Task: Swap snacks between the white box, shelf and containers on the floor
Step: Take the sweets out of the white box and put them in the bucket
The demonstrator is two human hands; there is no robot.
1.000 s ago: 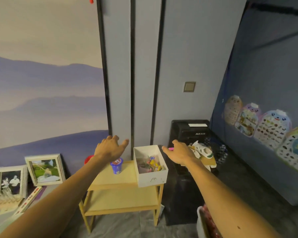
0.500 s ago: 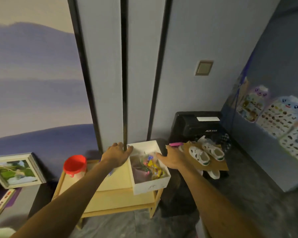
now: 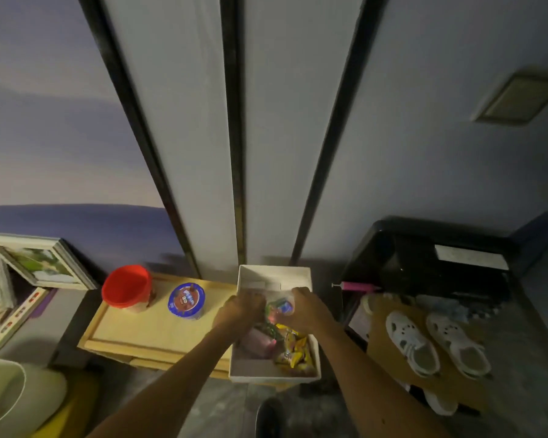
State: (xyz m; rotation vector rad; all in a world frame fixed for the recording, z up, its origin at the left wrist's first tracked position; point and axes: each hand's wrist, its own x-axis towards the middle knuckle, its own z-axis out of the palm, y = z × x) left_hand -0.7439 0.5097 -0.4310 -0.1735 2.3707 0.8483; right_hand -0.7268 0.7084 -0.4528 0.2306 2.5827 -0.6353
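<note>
Now both your hands are over the white box [image 3: 274, 275] on the shelf [image 3: 146, 330]: left hand [image 3: 239, 309] and right hand [image 3: 304, 308] each curled around 1 clear snack packet [image 3: 279, 305], held above other snacks [image 3: 293, 349] inside.

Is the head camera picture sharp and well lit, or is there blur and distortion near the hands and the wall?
Head view: dim, bluish light; the left hand, right hand and the packet they grip over the white box look motion-blurred; wide-angle distortion splays the black wall strips; deep shadow beside the shelf.
</note>
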